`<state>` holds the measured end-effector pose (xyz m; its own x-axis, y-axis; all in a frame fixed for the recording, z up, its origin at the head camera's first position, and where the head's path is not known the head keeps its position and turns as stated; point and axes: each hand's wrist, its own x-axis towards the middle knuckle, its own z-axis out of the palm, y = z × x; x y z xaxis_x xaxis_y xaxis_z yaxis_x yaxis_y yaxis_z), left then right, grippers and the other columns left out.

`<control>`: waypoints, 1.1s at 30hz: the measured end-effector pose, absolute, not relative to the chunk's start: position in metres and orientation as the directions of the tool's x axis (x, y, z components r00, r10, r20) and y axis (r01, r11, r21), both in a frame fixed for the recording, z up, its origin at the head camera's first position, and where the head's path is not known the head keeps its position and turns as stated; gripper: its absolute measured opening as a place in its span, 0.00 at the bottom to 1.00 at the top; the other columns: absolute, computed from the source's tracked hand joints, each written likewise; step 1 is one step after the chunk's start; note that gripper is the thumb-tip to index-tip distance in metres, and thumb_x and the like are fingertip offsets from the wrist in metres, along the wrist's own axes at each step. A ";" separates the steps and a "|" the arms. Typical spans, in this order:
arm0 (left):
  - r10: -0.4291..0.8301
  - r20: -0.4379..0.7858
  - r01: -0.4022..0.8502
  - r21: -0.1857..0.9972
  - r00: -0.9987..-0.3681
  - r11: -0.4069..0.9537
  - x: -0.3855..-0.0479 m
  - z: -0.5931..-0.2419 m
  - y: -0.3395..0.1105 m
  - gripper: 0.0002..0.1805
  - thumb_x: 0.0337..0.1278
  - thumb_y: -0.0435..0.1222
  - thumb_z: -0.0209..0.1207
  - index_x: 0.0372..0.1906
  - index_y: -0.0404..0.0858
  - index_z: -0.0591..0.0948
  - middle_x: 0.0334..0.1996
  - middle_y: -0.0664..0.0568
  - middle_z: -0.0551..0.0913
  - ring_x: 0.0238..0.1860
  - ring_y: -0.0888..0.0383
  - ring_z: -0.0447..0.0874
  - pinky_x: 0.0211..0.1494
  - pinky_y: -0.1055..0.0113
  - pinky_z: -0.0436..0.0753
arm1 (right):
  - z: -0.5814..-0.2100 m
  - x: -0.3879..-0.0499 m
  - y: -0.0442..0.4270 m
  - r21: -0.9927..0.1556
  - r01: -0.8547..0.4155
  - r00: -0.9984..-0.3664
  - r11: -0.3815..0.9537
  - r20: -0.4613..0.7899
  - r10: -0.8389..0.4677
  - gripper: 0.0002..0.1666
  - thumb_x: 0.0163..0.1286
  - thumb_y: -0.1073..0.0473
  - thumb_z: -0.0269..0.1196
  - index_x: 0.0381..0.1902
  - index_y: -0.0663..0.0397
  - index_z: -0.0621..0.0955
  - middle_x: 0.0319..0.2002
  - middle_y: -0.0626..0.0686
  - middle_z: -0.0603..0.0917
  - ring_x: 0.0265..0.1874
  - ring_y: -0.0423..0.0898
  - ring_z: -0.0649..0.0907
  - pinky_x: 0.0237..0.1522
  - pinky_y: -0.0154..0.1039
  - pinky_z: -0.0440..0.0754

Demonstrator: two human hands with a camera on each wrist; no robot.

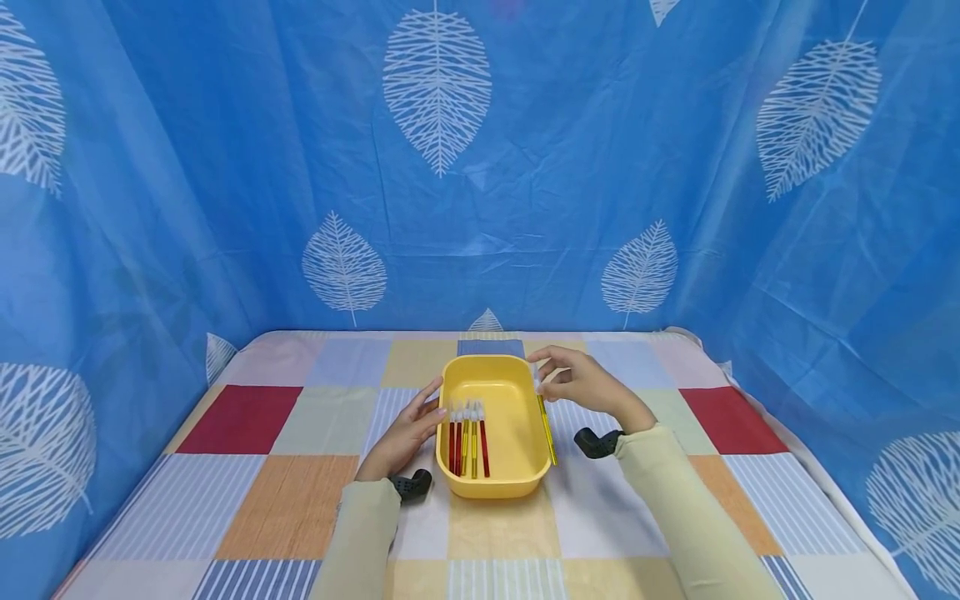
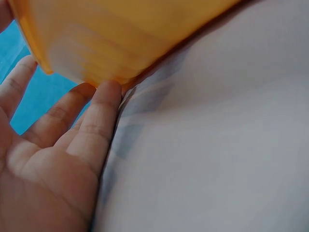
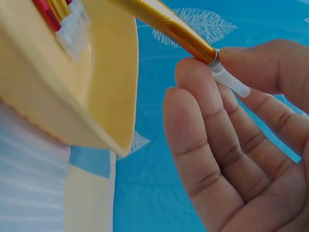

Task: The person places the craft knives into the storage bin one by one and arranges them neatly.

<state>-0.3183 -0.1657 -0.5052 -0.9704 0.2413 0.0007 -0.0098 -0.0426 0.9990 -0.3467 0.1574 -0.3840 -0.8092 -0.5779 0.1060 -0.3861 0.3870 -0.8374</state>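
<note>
A yellow plastic tray (image 1: 517, 417) stands in the middle of the table. Inside, along its left half, several slim paintbrushes (image 1: 472, 442) with red or gold handles and whitish tips lie side by side, tips toward the back. My left hand (image 1: 405, 437) holds the tray's left side, thumb over the rim; in the left wrist view its fingers (image 2: 104, 121) touch the outer wall. At the right rim my right hand (image 1: 581, 379) pinches a gold paintbrush (image 3: 169, 26) between thumb and fingertips close to its whitish, sleeve-like tip. Its handle slants down beside the tray's outer right wall.
A patchwork cloth (image 1: 300, 500) of checks and stripes covers the table. Blue curtains (image 1: 525, 208) with white leaf prints hang behind it and on both sides. Black wrist devices (image 1: 596, 443) stick out near both sleeves.
</note>
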 end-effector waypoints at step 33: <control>0.255 0.000 -0.015 0.998 -0.967 -0.058 -0.319 -0.505 -0.166 0.40 0.84 0.34 0.55 0.90 0.44 0.52 0.83 0.31 0.59 0.81 0.34 0.64 0.82 0.41 0.65 | -0.406 -0.369 0.096 -0.807 -0.252 -0.850 0.535 -0.080 -0.521 0.28 0.76 0.70 0.66 0.70 0.74 0.76 0.42 0.62 0.86 0.36 0.57 0.91 0.46 0.52 0.93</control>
